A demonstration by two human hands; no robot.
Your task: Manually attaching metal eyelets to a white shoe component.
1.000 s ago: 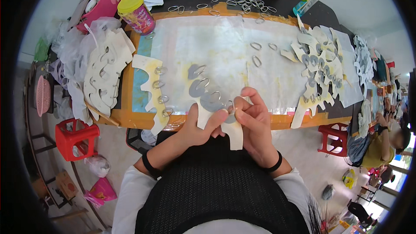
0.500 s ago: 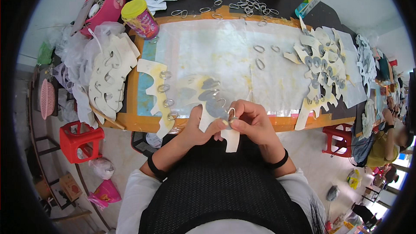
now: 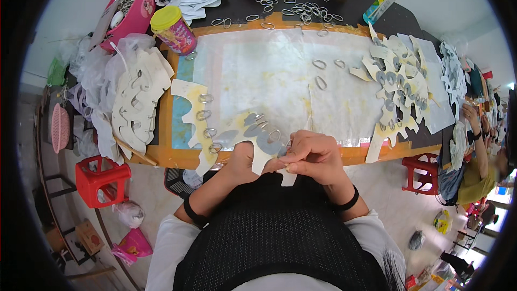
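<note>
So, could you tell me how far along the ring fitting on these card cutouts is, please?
Done: a ringed strip lies on the table. In hand: the left hand steadies a card cutout while the right hand works at it. Left: a cutout stack and loose metal rings.

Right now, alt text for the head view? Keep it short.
Seen from above, a person's left hand and right hand hold a pale cut-out card piece at the near edge of a wooden work table. Loose metal rings lie at the far edge, with stacks of similar cut-outs to the right.
</note>
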